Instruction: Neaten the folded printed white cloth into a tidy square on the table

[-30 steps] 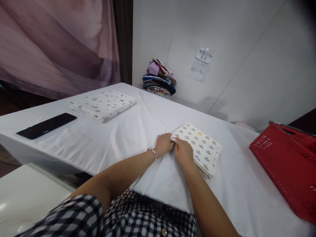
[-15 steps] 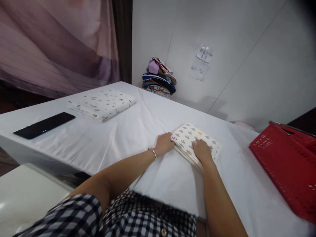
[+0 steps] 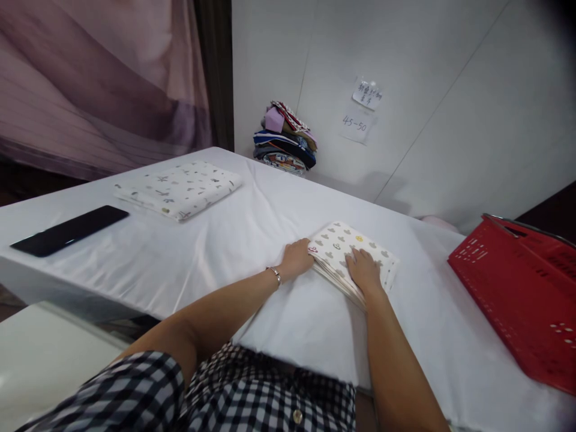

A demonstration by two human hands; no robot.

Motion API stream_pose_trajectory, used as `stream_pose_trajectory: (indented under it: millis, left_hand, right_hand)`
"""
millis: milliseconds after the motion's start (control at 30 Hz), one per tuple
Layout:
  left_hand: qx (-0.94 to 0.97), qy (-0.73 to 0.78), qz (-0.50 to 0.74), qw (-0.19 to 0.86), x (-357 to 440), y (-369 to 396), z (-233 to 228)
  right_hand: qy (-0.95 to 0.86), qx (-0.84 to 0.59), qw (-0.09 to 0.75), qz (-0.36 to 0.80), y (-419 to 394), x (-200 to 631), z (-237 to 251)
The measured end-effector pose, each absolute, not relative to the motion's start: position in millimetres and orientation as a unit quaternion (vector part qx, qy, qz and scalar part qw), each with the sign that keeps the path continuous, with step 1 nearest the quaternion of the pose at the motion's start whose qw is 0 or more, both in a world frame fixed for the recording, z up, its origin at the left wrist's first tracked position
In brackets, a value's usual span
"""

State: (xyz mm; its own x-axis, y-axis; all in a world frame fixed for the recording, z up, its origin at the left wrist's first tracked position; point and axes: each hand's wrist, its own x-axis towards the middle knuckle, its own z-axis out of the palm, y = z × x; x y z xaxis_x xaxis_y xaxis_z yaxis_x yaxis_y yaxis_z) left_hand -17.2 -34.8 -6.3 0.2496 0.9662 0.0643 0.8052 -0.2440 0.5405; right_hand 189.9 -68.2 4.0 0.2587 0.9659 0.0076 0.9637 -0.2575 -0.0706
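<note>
A folded cloth [image 3: 333, 247], off-white with grey cloud-like prints and a small yellow figure, lies on the white-covered table in front of me. Its near side shows several stacked layers. At its left corner, my left hand [image 3: 297, 258] is closed around the edge, with the fingertips partly hidden by the fabric. My right hand [image 3: 363, 270] rests flat on top of the same cloth, fingers spread a little.
A second folded cloth [image 3: 184, 186] with small leaf-like prints and a black phone-like slab [image 3: 69, 230] lie at the left of the table [image 3: 270, 210]. On the right is a red plastic basket [image 3: 517, 300]. Folded fabrics [image 3: 285, 141] are piled by the wall.
The view has shifted slightly, so everything appears a little further left. Both hands keep their places on the folded cloth.
</note>
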Motion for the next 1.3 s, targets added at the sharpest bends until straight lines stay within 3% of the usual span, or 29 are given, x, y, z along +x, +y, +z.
stream_pose_trajectory:
  millis: [667, 967, 1300]
  left_hand:
    - [0.759, 0.595, 0.207, 0.164, -21.3, -37.6, -5.8]
    - [0.783, 0.578, 0.195, 0.118, -22.8, -36.5, -5.6]
    - [0.781, 0.583, 0.186, 0.123, -24.9, -29.5, -5.1]
  right_hand:
    - [-0.618, -0.785, 0.023, 0.031, -66.0, 188.3, 9.8]
    - [-0.711, -0.702, 0.019, 0.047, -16.8, 151.1, 24.3]
    - [-0.693, -0.716, -0.02, 0.075, 9.4, 151.6, 10.1]
